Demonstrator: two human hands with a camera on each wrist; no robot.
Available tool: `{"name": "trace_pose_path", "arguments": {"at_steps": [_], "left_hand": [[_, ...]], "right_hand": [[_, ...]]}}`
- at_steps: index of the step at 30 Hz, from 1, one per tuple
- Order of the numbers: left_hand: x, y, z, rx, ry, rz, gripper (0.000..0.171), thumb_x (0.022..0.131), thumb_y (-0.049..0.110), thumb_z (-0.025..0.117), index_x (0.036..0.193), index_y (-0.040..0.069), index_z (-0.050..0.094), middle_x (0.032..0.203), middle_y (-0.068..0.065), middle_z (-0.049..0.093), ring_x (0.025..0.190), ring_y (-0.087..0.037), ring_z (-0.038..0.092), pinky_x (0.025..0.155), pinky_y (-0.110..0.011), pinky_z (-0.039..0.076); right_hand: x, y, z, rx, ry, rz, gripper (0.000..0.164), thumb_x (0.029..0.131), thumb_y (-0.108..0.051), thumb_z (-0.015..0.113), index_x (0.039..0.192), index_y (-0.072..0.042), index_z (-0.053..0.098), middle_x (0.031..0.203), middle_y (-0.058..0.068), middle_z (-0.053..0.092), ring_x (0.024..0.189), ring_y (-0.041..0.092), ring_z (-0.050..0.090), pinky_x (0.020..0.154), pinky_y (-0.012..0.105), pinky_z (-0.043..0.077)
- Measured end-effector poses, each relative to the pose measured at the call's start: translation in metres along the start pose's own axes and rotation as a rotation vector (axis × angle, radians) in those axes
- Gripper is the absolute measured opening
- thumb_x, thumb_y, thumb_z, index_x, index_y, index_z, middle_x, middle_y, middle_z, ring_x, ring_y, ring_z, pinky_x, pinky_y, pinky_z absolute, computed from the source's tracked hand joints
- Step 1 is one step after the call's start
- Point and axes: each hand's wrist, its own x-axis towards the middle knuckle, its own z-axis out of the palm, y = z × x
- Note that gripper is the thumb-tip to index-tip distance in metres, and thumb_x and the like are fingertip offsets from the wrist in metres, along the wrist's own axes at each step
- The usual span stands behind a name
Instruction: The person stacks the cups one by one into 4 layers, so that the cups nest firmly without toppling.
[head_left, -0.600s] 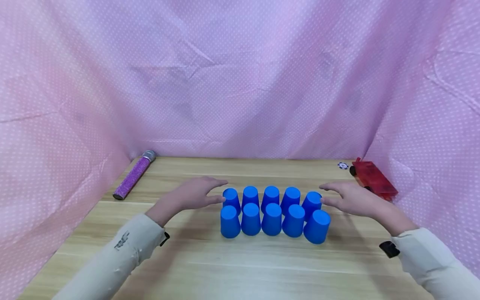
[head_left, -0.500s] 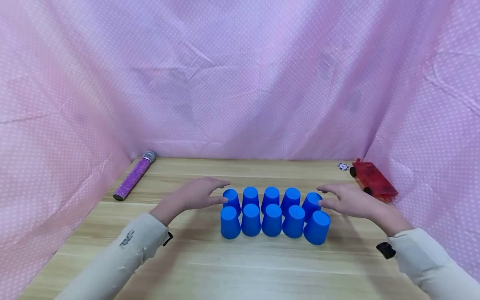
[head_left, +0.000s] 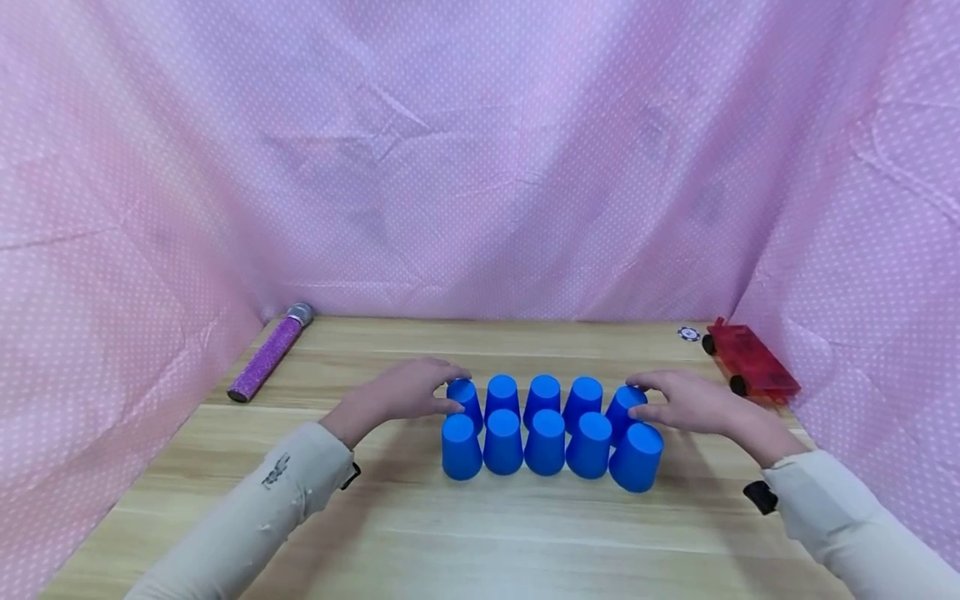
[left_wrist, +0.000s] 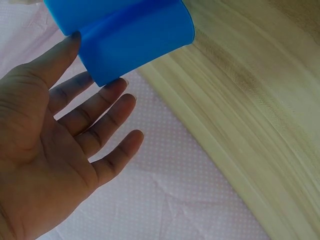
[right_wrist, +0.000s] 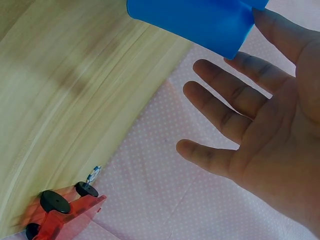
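Several blue plastic cups stand upside down on the wooden table in two rows, a back one and a front one. In the head view my left hand (head_left: 408, 390) is at the leftmost back cup (head_left: 467, 393), thumb at its near side and fingers reaching past its far side. The left wrist view has the thumb and fingertips right at the edge of the blue cup (left_wrist: 135, 47), fingers loosely extended. My right hand (head_left: 690, 402) mirrors this at the rightmost back cup (head_left: 618, 417). In the right wrist view, thumb and index tips meet the corners of its base.
A purple glittery microphone (head_left: 266, 358) lies at the table's left edge. At the back right are a red toy car (head_left: 752, 360) with black wheels and a poker chip (head_left: 688, 333). A pink dotted cloth (head_left: 495, 167) hangs around the wooden table (head_left: 480, 533).
Both hands have moved inward, the left one to the right and the right one to the left, up to the outer back cups. The cups stand as before.
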Motion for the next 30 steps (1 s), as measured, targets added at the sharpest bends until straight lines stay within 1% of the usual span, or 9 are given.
{"name": "trace_pose_path", "arguments": {"at_steps": [4,8,12,15,19,22,25,27,30], "left_hand": [[0.005,0.000,-0.001,-0.011,-0.012,-0.006,0.062,0.090,0.044,0.073,0.144,0.019,0.054,0.141,-0.004,0.061,0.131,-0.026,0.057,0.107,-0.047,0.050],[0.008,-0.001,-0.001,-0.026,-0.016,0.002,0.059,0.090,0.042,0.074,0.140,0.016,0.057,0.135,-0.005,0.064,0.126,-0.026,0.060,0.104,-0.046,0.052],[0.009,-0.002,-0.001,-0.031,-0.019,0.007,0.056,0.089,0.041,0.075,0.137,0.016,0.059,0.130,-0.004,0.066,0.122,-0.024,0.062,0.101,-0.044,0.053],[0.011,-0.004,-0.004,-0.059,-0.032,0.000,0.055,0.089,0.040,0.076,0.135,0.016,0.060,0.130,-0.004,0.066,0.122,-0.025,0.062,0.101,-0.045,0.054],[0.014,-0.007,-0.013,-0.071,-0.045,-0.004,0.055,0.089,0.040,0.076,0.135,0.014,0.060,0.130,-0.006,0.066,0.123,-0.027,0.061,0.101,-0.047,0.053],[0.018,-0.009,-0.023,-0.060,-0.041,0.002,0.056,0.090,0.040,0.075,0.136,0.012,0.059,0.131,-0.008,0.065,0.124,-0.028,0.061,0.102,-0.048,0.052],[0.023,-0.012,-0.034,-0.072,-0.037,-0.006,0.056,0.091,0.038,0.074,0.136,0.011,0.058,0.133,-0.010,0.064,0.124,-0.030,0.060,0.102,-0.049,0.052],[0.029,-0.013,-0.041,-0.078,-0.029,-0.008,0.055,0.091,0.037,0.074,0.136,0.010,0.058,0.133,-0.011,0.063,0.124,-0.031,0.060,0.103,-0.050,0.052],[0.041,-0.012,-0.049,-0.061,-0.014,-0.004,0.057,0.090,0.038,0.075,0.137,0.011,0.059,0.135,-0.011,0.062,0.126,-0.031,0.058,0.104,-0.050,0.051]], "right_hand": [[0.000,0.000,-0.002,-0.009,0.001,0.001,0.063,0.091,-0.046,0.069,0.137,-0.004,0.058,0.130,0.019,0.066,0.120,0.043,0.061,0.093,0.062,0.053],[0.000,0.000,-0.003,-0.012,-0.004,0.015,0.062,0.091,-0.046,0.070,0.137,-0.004,0.058,0.131,0.020,0.065,0.121,0.043,0.060,0.094,0.062,0.052],[0.000,-0.001,-0.003,-0.020,-0.010,0.022,0.061,0.091,-0.044,0.071,0.137,-0.005,0.058,0.132,0.020,0.064,0.122,0.043,0.060,0.095,0.061,0.053],[0.001,-0.002,-0.004,-0.020,-0.027,0.023,0.061,0.091,-0.043,0.071,0.137,-0.004,0.058,0.132,0.020,0.064,0.121,0.044,0.060,0.095,0.060,0.053],[0.003,-0.002,-0.007,-0.015,-0.060,0.015,0.061,0.091,-0.041,0.072,0.136,-0.002,0.058,0.132,0.020,0.064,0.121,0.043,0.060,0.096,0.060,0.053],[0.005,-0.002,-0.008,-0.013,-0.078,0.004,0.060,0.090,-0.040,0.073,0.134,-0.002,0.059,0.130,0.019,0.065,0.120,0.043,0.061,0.095,0.059,0.053],[0.008,-0.003,-0.008,-0.010,-0.091,-0.004,0.059,0.091,-0.040,0.072,0.133,-0.002,0.059,0.129,0.020,0.065,0.119,0.043,0.062,0.095,0.059,0.053],[0.010,-0.005,-0.008,-0.008,-0.096,0.002,0.059,0.091,-0.040,0.072,0.134,-0.002,0.059,0.130,0.020,0.065,0.119,0.043,0.061,0.096,0.059,0.053],[0.011,-0.007,-0.008,-0.008,-0.102,0.007,0.059,0.091,-0.038,0.073,0.134,-0.002,0.059,0.130,0.020,0.065,0.120,0.044,0.061,0.095,0.059,0.053]]}}
